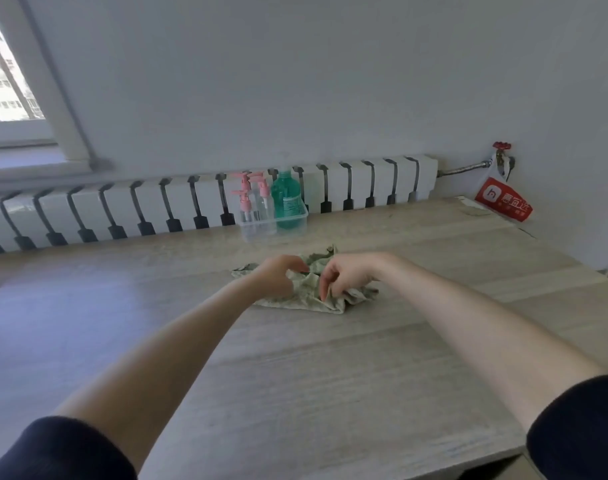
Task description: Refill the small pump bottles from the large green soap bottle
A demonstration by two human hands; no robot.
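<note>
A large green soap bottle (285, 199) stands in a clear plastic bin (297, 221) at the table's far edge. Small clear pump bottles with pink pumps (257, 199) stand to its left in the same bin. In front of the bin a crumpled pale green cloth (306, 292) lies on the table. My left hand (278, 275) and my right hand (347, 275) are both over the cloth with curled fingers. The left fingers pinch a fold near the cloth's middle. The right fingers hang down and touch it.
The wooden table (295, 375) runs along a white radiator (191, 206) under a window (8, 81). A red and white plastic bag (505, 199) hangs from a pipe valve at the far right.
</note>
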